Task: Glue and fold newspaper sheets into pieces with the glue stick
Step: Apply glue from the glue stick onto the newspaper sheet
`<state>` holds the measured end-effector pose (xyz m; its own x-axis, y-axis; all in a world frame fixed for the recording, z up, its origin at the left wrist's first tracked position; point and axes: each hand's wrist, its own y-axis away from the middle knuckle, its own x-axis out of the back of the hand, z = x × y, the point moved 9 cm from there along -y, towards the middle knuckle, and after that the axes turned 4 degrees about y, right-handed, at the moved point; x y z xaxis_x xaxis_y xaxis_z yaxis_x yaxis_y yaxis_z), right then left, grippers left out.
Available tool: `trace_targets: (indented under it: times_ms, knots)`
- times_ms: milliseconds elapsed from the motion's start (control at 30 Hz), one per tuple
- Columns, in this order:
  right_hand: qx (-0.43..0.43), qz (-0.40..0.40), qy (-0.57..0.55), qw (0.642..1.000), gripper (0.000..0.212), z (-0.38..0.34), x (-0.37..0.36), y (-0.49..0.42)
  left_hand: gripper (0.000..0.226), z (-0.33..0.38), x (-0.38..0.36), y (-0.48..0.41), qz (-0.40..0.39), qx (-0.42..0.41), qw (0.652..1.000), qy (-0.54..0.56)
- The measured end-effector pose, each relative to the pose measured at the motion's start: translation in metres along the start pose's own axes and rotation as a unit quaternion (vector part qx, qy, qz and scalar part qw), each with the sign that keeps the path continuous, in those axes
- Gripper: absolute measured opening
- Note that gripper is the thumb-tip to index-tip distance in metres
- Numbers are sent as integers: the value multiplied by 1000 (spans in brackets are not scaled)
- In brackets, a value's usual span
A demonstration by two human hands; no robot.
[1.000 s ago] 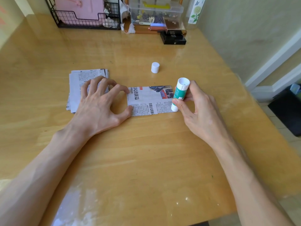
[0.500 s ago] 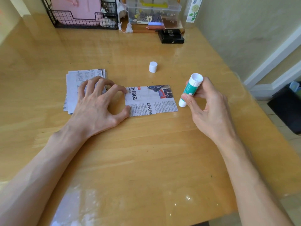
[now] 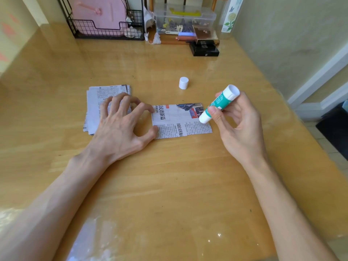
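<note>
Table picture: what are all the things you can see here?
table: one, yellow-brown, under everything
newspaper piece: one, white with print, table middle
newspaper stack: one, grey-white, left of the piece
glue stick: one, green and white, in right hand
cap: one, white, standing behind the piece
wire basket: one, black, back left
clear box: one, see-through, back middle
black box: one, black, beside clear box
left hand: one, fingertips touching piece's left edge
right hand: one, holding glue stick

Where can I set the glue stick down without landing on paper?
Bare tabletop lies between the folded piece and the near edge. A second free band runs behind the cap, up to the wire basket, clear box and black box. Crowded: the middle row, with left hand on sheet stack and folded piece, right hand holding the glue stick.
</note>
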<state>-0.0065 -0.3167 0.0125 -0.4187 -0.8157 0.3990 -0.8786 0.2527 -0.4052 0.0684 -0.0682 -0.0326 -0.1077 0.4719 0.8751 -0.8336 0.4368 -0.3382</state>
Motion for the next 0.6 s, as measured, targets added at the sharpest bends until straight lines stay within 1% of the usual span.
trace_targets:
  times_ms: [133,233,333,467,533,600]
  knots:
    - [-9,1,-49,999,21,-2,-3,-1,50,4,5,0,11,-9,1000,9]
    - [-23,5,-91,996,20,-3,-4,-2,45,6,14,-1,40,-8,999,31]
    - [-68,5,-136,988,19,-1,-9,-1,41,10,21,-2,68,-14,996,50]
    - [-124,-19,-198,972,20,4,-22,3,36,25,28,-2,81,-55,991,86]
    - [-152,-36,-225,962,23,8,-30,5,38,35,30,-2,80,-77,987,119]
    - [-184,-52,-256,948,29,11,-37,8,49,38,32,-2,82,-77,981,157]
